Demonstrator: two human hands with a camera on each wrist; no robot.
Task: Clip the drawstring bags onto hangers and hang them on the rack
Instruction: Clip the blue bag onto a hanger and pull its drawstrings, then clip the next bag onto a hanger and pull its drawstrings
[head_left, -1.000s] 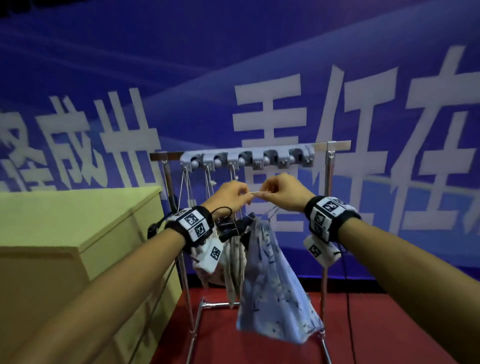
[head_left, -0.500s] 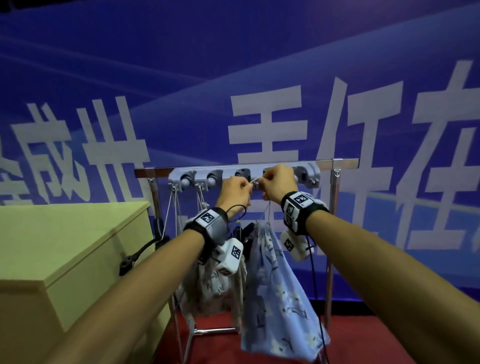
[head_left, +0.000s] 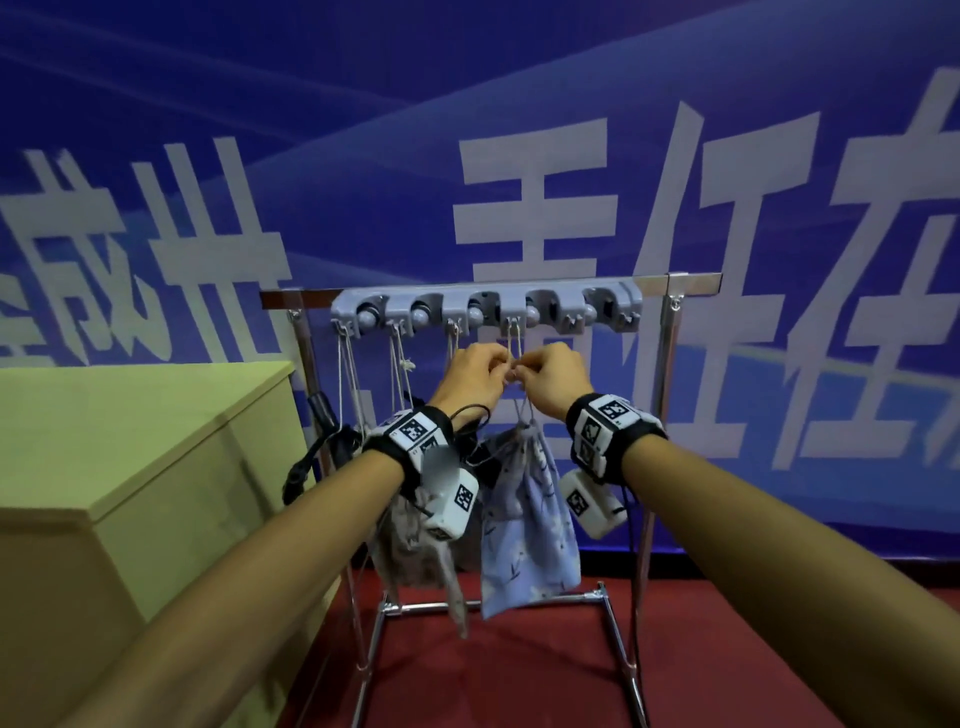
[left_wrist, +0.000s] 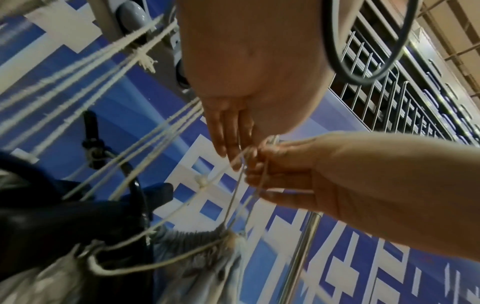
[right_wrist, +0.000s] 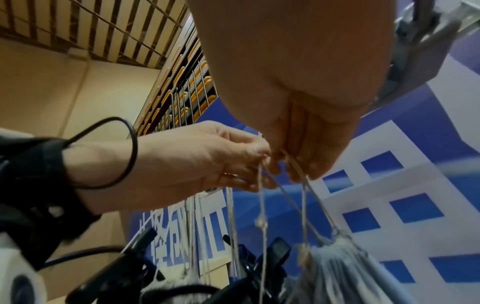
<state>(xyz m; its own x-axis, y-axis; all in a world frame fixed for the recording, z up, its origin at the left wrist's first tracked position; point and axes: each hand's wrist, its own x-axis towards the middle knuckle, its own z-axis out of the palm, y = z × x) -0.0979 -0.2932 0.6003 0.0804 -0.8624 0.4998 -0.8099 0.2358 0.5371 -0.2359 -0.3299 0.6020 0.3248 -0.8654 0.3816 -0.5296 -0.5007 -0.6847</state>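
Note:
A light blue floral drawstring bag (head_left: 524, 525) hangs under the grey hook strip (head_left: 488, 306) on the metal rack. Its cream drawstring (head_left: 515, 338) runs up to the fourth hook. My left hand (head_left: 496, 371) and right hand (head_left: 522, 374) meet just below that hook, and each pinches the cord. The left wrist view shows the left fingers (left_wrist: 228, 144) against the cord (left_wrist: 233, 197) and the bag's gathered mouth (left_wrist: 202, 244). In the right wrist view the right fingers (right_wrist: 298, 162) hold the strands (right_wrist: 262, 205) above the bag (right_wrist: 337, 267). A beige bag (head_left: 415, 551) hangs to the left.
A yellow-green cabinet (head_left: 130, 441) stands close to the rack's left post. Black clips and cables (head_left: 322, 436) hang by that post. The rightmost hook (head_left: 605, 312) carries nothing. Red floor (head_left: 519, 670) lies under the rack, with a blue banner wall behind.
Both hands rose with the cord to the hook strip, then came down a little. The cord now hangs from the fourth hook and the blue bag hangs lower beneath it.

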